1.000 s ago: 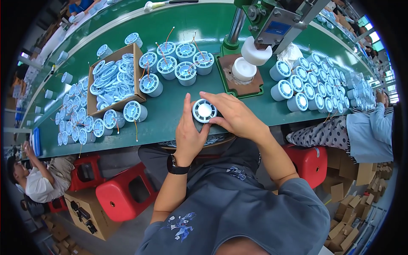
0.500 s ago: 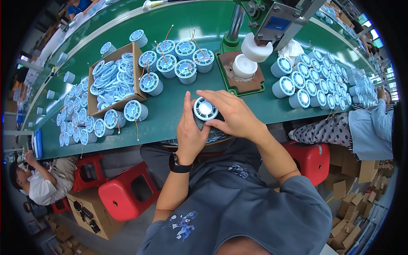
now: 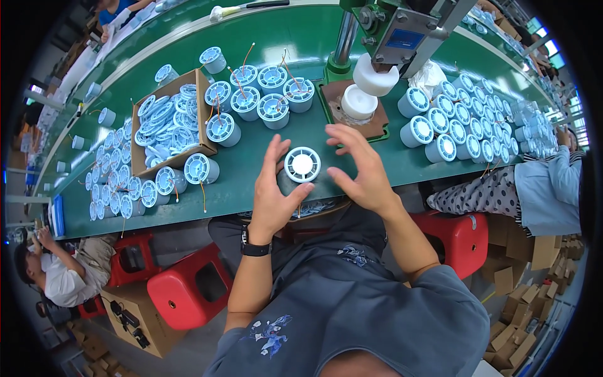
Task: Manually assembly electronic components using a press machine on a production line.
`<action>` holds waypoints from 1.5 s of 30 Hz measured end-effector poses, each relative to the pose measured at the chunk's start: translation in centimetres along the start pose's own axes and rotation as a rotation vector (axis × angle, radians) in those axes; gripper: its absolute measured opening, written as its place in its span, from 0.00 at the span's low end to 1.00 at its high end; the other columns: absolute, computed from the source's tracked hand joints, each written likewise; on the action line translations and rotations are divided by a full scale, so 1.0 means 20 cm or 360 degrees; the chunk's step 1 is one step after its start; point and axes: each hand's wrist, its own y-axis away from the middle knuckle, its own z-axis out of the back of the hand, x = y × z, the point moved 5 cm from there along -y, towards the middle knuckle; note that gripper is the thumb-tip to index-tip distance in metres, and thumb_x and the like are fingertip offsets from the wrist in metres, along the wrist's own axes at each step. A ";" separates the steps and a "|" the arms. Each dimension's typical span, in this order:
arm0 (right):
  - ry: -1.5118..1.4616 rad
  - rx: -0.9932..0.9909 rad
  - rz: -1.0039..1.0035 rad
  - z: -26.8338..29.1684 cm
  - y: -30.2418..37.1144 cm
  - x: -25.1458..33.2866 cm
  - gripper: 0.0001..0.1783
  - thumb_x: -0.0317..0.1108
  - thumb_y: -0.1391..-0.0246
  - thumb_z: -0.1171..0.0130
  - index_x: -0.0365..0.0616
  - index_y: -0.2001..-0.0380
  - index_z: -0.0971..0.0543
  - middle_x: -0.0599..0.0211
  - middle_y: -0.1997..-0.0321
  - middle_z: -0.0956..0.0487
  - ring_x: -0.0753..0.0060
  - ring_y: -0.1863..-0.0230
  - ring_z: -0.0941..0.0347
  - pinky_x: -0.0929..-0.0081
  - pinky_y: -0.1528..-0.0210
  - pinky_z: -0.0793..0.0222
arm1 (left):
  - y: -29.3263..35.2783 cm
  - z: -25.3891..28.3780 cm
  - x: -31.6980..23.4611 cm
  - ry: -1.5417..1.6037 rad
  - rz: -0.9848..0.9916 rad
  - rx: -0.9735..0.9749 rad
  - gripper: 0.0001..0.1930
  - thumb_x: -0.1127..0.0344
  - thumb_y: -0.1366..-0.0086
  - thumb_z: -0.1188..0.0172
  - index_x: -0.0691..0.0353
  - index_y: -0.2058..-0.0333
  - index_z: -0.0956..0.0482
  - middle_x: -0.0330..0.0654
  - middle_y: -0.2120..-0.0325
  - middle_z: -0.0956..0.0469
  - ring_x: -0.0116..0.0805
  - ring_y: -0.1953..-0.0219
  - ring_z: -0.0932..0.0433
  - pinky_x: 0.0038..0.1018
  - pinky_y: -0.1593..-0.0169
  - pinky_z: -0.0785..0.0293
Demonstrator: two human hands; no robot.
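While left hand (image 3: 271, 196) and right hand (image 3: 367, 178) splay open, the cylinder (image 3: 302, 164) sits between fingers; thumb contact unclear.

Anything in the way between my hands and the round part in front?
Nothing visible: a clear gap separates the right hand from the round part. The left hand is close beside it; whether its thumb touches isn't clear.

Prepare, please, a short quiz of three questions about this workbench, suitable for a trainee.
1. Multiple choice: seen from the person's place, where is the cardboard box relative to the press? A) left; B) right; C) underneath.
2. True or false: the right hand is apart from the spoked-top cylinder nearest to it.
3. Open question: what is heaped inside the box?

Key: 1. A; 2. true; 3. light-blue ring-like pieces.
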 end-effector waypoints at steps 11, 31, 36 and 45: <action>-0.0177 -0.0633 -0.0183 0.22 0.23 -0.20 0.25 0.15 0.53 0.42 0.36 0.48 0.25 0.56 0.50 0.24 0.66 0.58 0.23 0.73 0.56 0.27 | -0.30 -0.15 -0.08 0.0166 0.0097 0.0041 0.33 0.75 0.50 0.26 0.73 0.43 0.27 0.47 0.53 0.19 0.33 0.52 0.20 0.28 0.47 0.25; 0.0157 -0.1299 0.0910 1.28 -0.75 0.51 0.08 0.29 0.41 0.45 0.36 0.61 0.23 0.66 0.64 0.22 0.74 0.63 0.26 0.74 0.57 0.31 | -0.70 -0.50 -0.02 0.0523 -0.0009 0.0179 0.26 0.71 0.47 0.27 0.69 0.49 0.24 0.44 0.58 0.17 0.31 0.56 0.19 0.27 0.51 0.23; -0.1207 -0.0785 0.0279 1.43 -1.26 0.58 0.15 0.40 0.38 0.50 0.46 0.76 0.28 0.72 0.86 0.32 0.80 0.90 0.42 0.80 0.89 0.48 | -0.63 -0.45 -0.16 0.0505 -0.0080 -0.0028 0.27 0.71 0.46 0.28 0.68 0.46 0.25 0.46 0.57 0.18 0.34 0.53 0.20 0.29 0.50 0.24; -0.1552 -0.0533 0.1177 1.19 -0.46 0.56 0.14 0.41 0.41 0.52 0.51 0.79 0.36 0.76 0.82 0.41 0.76 0.78 0.52 0.71 0.67 0.52 | -1.47 0.47 0.21 -0.1252 0.0113 -0.0091 0.27 0.52 0.40 0.35 0.65 0.48 0.22 0.55 0.53 0.20 0.51 0.49 0.21 0.38 0.46 0.25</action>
